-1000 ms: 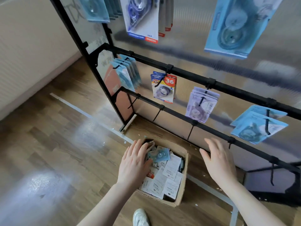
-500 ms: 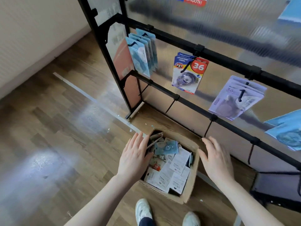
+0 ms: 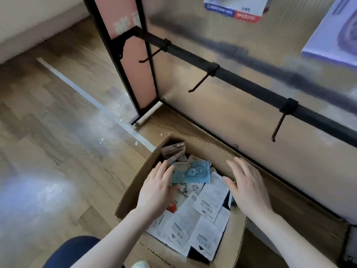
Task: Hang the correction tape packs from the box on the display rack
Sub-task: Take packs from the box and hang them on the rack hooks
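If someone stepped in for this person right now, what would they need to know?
Left hand: open, fingers resting on the packs in the cardboard box, beside a blue pack.
Right hand: open, hovering over the box's right edge, holding nothing.
Done: a few packs hang higher on the display rack.
Left: the box is full of packs; three hooks on the lowest bar are bare.

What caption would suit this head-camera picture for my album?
Both hands, left and right, reach into a cardboard box of correction tape packs below the display rack's empty hooks.
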A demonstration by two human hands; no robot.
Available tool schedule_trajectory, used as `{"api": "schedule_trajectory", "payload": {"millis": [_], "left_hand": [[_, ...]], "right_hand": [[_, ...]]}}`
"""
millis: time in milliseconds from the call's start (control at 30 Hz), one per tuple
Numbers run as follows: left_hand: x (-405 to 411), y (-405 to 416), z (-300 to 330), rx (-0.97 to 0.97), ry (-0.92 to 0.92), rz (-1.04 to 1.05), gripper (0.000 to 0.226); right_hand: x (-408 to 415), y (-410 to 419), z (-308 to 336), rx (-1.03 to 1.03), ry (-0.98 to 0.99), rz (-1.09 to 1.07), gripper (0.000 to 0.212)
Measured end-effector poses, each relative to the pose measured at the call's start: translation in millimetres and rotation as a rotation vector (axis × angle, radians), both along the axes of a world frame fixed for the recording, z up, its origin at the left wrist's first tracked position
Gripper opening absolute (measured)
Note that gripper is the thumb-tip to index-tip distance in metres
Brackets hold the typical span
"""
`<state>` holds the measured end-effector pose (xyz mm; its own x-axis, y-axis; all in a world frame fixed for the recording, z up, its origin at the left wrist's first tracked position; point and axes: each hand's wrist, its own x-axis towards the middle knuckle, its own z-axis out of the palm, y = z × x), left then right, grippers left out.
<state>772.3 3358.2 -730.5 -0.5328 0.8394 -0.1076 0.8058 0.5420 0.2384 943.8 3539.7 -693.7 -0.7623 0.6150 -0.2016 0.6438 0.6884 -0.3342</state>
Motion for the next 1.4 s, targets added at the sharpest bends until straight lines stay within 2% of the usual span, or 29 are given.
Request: {"api": "schedule_trajectory", "payload": {"millis": [167,233,367,467,600,700,833,967,1067,1200,1400], "left_hand": [[-6,39,-91,0.035,0.027,-0.151,0.049],[-5,55,-112,-0.022,0.0,-0.141,0.057],[-3,62,-128,-0.125,-0.149,0.06,0.05],[3,53,-127,-0.094,-0.138,0.217,0.043],[11,55,-124,-0.101,-0.102,0.337,0.06],[12,66,-123,-0.226,-0.032,0.357,0.074],[9,81,-124,-0.352,-0.025,0.393,0.083],[9,92,-123,-0.437,0.004,0.391,0.089],[6,97,-128,-0.44,-0.03,0.419,0.097],[0,98,-126,-0.335,-0.161,0.536,0.116],[8,83,-121,0.096,-0.363,0.651,0.089]], "right_hand": [[6,14,-61,0.084,0.131,0.052,0.047],[12,18,-74,0.121,0.174,0.052,0.049],[27,21,-92,0.167,0.177,0.022,0.04],[34,19,-95,0.23,0.149,0.061,0.039],[36,23,-99,0.302,0.18,0.093,0.04],[35,24,-104,0.344,0.207,0.104,0.039],[38,25,-108,0.371,0.254,0.125,0.028],[41,25,-108,0.375,0.265,0.129,0.039],[39,25,-110,0.362,0.291,0.12,0.039],[38,26,-114,0.352,0.317,0.116,0.038],[39,26,-115,0.35,0.339,0.119,0.037]]}}
